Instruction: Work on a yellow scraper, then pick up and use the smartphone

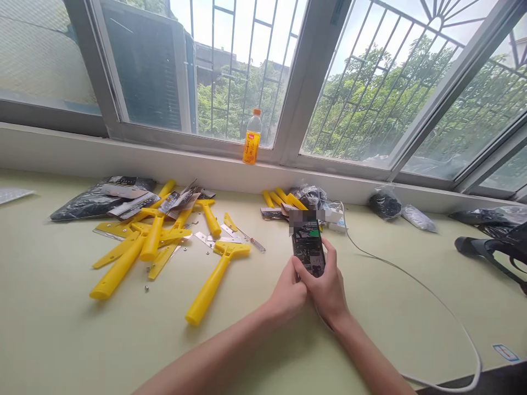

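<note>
Both hands held a phone [308,249] upright over the middle of the surface [61,340]. The right hand [325,285] was wrapped around the phone's lower half from the right, fingers closed on it. The left hand [288,293] pressed against its lower left edge, thumb at the screen, so it too gripped the phone. A white cable [415,285] ran from near the phone across the surface to the right and looped back at the near edge.

To the left lay a heap of yellow scrapers [152,241], some whole with handles and blades joined, and one more [214,282] lying apart, nearest the left hand. Loose metal blades [214,238], small screws and a screwdriver [251,240] lay among them, so the assembly looked only partly done: several pieces were put together, and loose parts remained. More yellow handles [280,197] and plastic bags sat beyond the phone. A bottle [252,137] stood on the window ledge. Neither hand touched any scraper part.
</note>
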Action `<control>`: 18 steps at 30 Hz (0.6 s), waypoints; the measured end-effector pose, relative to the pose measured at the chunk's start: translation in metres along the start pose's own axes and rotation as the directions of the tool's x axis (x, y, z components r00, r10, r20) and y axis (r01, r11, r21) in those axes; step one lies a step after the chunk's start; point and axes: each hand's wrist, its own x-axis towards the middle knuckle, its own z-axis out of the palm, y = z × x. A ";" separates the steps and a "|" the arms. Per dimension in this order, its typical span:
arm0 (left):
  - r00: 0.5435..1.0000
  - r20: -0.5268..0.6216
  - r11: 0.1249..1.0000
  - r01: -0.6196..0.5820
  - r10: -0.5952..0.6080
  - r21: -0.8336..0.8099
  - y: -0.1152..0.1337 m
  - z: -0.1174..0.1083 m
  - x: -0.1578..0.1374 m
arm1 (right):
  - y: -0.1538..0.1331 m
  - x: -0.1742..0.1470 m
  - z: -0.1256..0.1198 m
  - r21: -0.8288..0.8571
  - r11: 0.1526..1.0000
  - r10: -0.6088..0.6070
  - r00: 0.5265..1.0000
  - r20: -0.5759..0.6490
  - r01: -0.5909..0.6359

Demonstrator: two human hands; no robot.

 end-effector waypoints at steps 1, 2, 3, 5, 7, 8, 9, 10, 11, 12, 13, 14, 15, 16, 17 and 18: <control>1.000 0.001 1.000 0.000 0.000 -0.009 0.000 0.000 0.000 | 0.000 0.000 0.000 0.001 1.000 0.000 1.000 0.000 0.000; 1.000 0.003 1.000 -0.001 0.001 -0.017 -0.001 0.000 0.001 | 0.000 0.000 0.000 0.001 1.000 0.001 1.000 0.001 -0.001; 1.000 0.005 1.000 -0.004 0.004 -0.026 -0.002 0.000 0.001 | 0.000 0.000 0.000 -0.001 1.000 0.002 1.000 0.001 -0.002; 1.000 0.005 0.999 -0.009 0.009 -0.041 -0.004 -0.001 0.002 | -0.001 0.001 -0.001 -0.005 1.000 0.002 1.000 0.006 -0.002; 1.000 0.006 0.999 -0.012 0.013 -0.049 -0.007 -0.002 0.003 | -0.001 0.001 -0.001 -0.008 1.000 0.005 1.000 0.014 -0.004; 1.000 0.005 0.999 -0.014 0.015 -0.050 -0.008 -0.002 0.004 | -0.001 0.001 -0.001 -0.006 1.000 0.007 1.000 0.018 -0.006; 1.000 0.000 0.999 -0.016 0.016 -0.049 -0.008 -0.002 0.004 | 0.000 0.001 -0.001 0.002 1.000 0.009 1.000 0.020 -0.009; 1.000 -0.004 0.999 -0.018 0.018 -0.046 -0.008 -0.002 0.004 | 0.000 0.001 0.000 0.011 1.000 0.011 1.000 0.021 -0.011; 1.000 -0.009 0.999 -0.022 0.022 -0.042 -0.007 -0.001 0.004 | 0.000 0.001 0.000 0.019 1.000 0.012 1.000 0.022 -0.012; 1.000 -0.011 0.999 -0.026 0.025 -0.041 -0.006 -0.001 0.004 | 0.000 0.001 0.000 0.023 1.000 0.014 1.000 0.022 -0.014; 1.000 -0.006 0.999 -0.026 0.025 -0.041 -0.005 0.000 0.004 | 0.001 0.002 0.000 0.021 1.000 0.019 1.000 0.023 -0.019; 1.000 0.002 0.999 -0.023 0.023 -0.042 -0.004 0.001 0.004 | 0.001 0.002 0.001 0.010 0.999 0.032 0.999 0.025 -0.032; 1.000 0.013 0.999 -0.018 0.018 -0.045 -0.004 0.001 0.005 | 0.003 0.004 0.001 -0.007 0.999 0.054 0.998 0.028 -0.054; 1.000 0.022 0.999 -0.011 0.012 -0.044 -0.004 0.002 0.006 | 0.005 0.005 0.001 -0.022 0.996 0.084 0.996 0.041 -0.083; 1.000 0.030 0.999 0.006 -0.005 -0.039 -0.004 0.002 0.008 | 0.007 0.008 0.001 -0.025 0.993 0.118 0.991 0.062 -0.116; 0.999 0.034 0.999 0.033 -0.032 -0.030 -0.005 0.002 0.010 | 0.010 0.011 0.001 -0.015 0.988 0.152 0.984 0.090 -0.151</control>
